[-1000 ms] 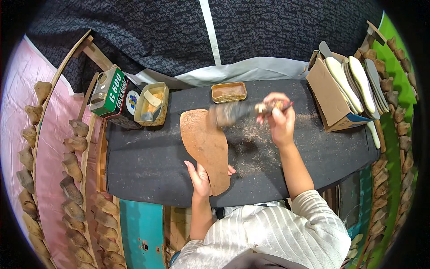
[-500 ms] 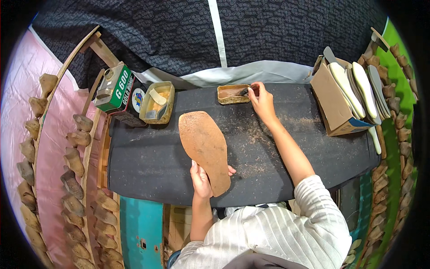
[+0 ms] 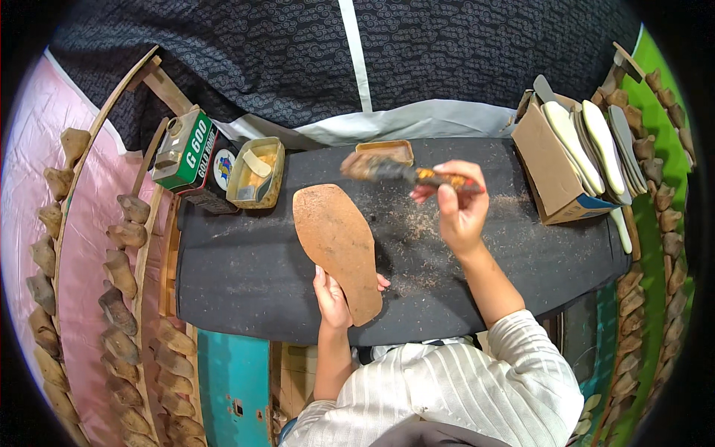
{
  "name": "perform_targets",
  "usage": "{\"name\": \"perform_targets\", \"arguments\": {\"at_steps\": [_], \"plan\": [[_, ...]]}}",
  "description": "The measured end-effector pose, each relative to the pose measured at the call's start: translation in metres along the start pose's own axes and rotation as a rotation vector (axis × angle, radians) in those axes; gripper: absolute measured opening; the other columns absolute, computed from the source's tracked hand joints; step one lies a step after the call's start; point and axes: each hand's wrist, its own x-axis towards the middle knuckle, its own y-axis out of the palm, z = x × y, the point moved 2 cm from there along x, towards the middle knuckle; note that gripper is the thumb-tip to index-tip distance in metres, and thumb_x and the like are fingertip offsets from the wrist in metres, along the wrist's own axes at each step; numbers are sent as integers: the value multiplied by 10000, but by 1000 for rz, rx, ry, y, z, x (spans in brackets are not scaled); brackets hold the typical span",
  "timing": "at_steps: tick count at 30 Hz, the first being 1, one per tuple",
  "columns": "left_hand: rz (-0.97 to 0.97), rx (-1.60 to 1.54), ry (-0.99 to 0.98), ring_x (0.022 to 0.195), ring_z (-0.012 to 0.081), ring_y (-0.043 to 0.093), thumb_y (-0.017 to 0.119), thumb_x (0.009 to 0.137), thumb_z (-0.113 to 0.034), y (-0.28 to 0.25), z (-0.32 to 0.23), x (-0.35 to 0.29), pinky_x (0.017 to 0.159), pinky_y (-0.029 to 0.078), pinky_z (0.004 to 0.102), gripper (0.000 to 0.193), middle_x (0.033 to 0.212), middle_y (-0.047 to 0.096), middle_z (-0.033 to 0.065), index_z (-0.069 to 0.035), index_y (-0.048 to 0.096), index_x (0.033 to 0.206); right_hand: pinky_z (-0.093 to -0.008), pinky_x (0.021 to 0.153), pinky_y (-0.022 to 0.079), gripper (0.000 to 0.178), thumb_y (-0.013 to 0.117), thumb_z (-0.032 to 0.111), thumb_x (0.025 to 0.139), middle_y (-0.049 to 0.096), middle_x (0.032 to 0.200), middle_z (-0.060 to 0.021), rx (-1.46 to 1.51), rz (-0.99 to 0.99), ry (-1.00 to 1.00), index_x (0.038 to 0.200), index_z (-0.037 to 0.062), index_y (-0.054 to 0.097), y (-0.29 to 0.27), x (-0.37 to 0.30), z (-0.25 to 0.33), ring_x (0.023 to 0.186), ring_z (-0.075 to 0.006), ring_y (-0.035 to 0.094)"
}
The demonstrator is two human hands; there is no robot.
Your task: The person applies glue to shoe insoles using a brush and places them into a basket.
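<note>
Tabletop (image 3: 246, 261) dressed in black, near edge bowed toward a striped shirt (image 3: 462, 380), wooden shoe lasts (image 3: 119, 272) racked past both ends. At the left end, a metal can (image 3: 186, 164) just beside a rectangular tub (image 3: 279, 160); at the right end, a cardboard box (image 3: 547, 167) packed with insoles (image 3: 596, 141). Between tub and box, a broad stretch strewn with brown crumbs (image 3: 421, 223), thickest right of centre, and a shallow tray (image 3: 410, 155) near the far edge.

Left of centre, a brown shoe sole (image 3: 341, 249), broad end pointing away, narrow end near the tabletop's near edge and in the left grip (image 3: 333, 299). Pinched there between thumb at the left side and fingers underneath, with fingertips (image 3: 383, 282) showing past the right side. Impossible to tell how far off the tabletop.

In the right grip (image 3: 462, 207), a brush (image 3: 387, 172), clasped by the handle between thumb and fingers. Blurred bristles (image 3: 359, 165) aimed left, beyond the sole's broad end and apart from it, near the tray. Right forearm (image 3: 491, 283) slanting from the lower right, well apart from the box; left forearm (image 3: 335, 361) nearly straight below the sole.
</note>
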Motion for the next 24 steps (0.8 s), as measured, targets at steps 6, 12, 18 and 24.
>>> {"name": "perform_targets", "arguments": {"at_steps": [6, 12, 18, 24], "plan": [[48, 62, 11, 684, 314, 602, 41, 895, -493, 6, 0, -1, 632, 491, 397, 687, 802, 593, 194, 35, 420, 1117, -282, 641, 527, 269, 605, 168, 830, 617, 851, -132, -353, 227, -75, 1001, -16, 508, 6, -19, 17, 726, -193, 646], [-2, 44, 27, 680, 306, 603, 60, 887, -515, -3, -1, -2, 634, 494, 391, 686, 805, 590, 194, 28, 403, 1127, -313, 555, 488, 287, 705, 100, 693, 601, 743, -120, -417, 337, -264, 917, -1, 558, 7, -34, 31, 614, -252, 603], [-7, 47, 42, 676, 301, 602, 60, 892, -507, -5, -2, -6, 636, 494, 387, 672, 832, 588, 196, 22, 392, 1140, -288, 584, 508, 197, 632, 105, 748, 618, 760, -145, -405, 333, -188, 886, -18, 564, 6, -36, 43, 635, -223, 629], [99, 86, -2, 694, 300, 602, 57, 893, -511, 4, 3, -11, 648, 493, 384, 693, 837, 591, 194, 36, 414, 1124, -293, 586, 513, 251, 661, 145, 781, 624, 780, -144, -394, 289, -234, 930, -36, 570, 16, -28, 39, 661, -225, 642]]}}
